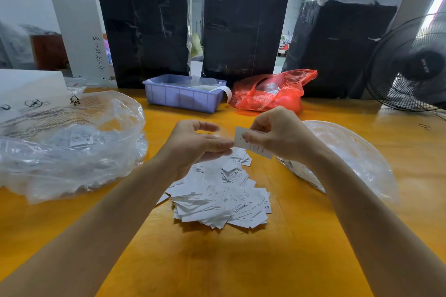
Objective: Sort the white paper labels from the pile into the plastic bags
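A pile of white paper labels lies on the yellow table in front of me. Above its far end, my right hand pinches a small stack of white labels between thumb and fingers. My left hand hovers just left of that stack, fingers relaxed and pointing right, fingertips close to the labels' edge. A large clear plastic bag with labels inside sits on the left. Another clear plastic bag holding labels lies on the right.
A lilac plastic bin and a red plastic bag stand at the back of the table. Three black wrapped bales rise behind them. A black fan stands at the far right. A rubber band lies near it.
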Available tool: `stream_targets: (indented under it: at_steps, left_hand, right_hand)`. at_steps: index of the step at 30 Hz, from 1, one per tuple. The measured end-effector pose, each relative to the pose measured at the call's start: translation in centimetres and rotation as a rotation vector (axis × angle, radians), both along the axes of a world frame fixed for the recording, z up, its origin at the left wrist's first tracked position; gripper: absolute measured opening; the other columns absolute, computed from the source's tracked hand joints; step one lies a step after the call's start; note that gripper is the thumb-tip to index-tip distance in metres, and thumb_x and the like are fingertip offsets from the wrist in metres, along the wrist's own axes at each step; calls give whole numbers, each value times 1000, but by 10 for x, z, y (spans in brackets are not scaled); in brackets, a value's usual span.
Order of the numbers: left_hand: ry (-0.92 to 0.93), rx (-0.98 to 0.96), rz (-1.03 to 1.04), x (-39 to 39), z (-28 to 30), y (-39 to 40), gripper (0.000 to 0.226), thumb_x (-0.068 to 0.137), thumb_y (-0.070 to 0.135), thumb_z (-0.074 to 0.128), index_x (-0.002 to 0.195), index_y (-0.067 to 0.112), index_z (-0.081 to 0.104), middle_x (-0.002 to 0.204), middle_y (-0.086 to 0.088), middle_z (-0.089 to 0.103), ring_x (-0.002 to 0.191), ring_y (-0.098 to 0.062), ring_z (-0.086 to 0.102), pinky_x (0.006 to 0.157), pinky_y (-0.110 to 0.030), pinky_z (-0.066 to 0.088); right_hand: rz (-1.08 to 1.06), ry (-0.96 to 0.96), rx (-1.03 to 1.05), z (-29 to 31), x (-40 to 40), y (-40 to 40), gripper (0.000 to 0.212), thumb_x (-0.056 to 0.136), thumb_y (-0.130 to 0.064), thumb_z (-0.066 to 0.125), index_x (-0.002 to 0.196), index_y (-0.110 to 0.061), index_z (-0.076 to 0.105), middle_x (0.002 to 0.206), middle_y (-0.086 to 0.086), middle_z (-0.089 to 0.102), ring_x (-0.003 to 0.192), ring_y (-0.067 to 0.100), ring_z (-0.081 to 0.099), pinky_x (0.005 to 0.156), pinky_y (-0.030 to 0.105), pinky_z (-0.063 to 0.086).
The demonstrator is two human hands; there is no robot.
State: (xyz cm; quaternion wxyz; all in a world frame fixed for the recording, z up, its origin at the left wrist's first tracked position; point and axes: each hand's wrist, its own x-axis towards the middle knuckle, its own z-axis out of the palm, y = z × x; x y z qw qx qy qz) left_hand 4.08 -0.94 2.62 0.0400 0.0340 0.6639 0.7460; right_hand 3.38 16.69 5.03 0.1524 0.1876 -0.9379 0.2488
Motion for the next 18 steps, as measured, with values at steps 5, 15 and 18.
stream_targets:
  at_steps: [5, 15, 18]
  left_hand:
    - [41, 21, 66, -1, -2, 0, 57, 46, 10, 80, 98, 5, 57, 81, -17, 73, 67, -22, 73, 54, -20, 55]
    - [81, -55, 39, -4, -5, 0, 48, 57, 2, 81, 97, 8, 56, 74, -11, 74, 68, -20, 73, 55, -19, 55]
    - [83, -62, 32, -4, -4, 0, 52, 53, 6, 81, 98, 8, 56, 74, -10, 74, 68, -20, 73, 54, -18, 54]
  right_hand:
    - [7, -12, -54, 4, 1, 2, 20, 86, -23, 67, 70, -13, 68, 85, 5, 69, 67, 12, 62, 65, 34, 59]
    - [58, -13, -149, 9, 6, 0, 17, 85, -22, 68, 70, -16, 66, 87, 3, 69, 69, 12, 64, 63, 24, 56]
    - [54, -19, -136, 9, 5, 1, 21, 85, -23, 69, 65, -21, 64, 82, 0, 67, 66, 11, 64, 63, 26, 57]
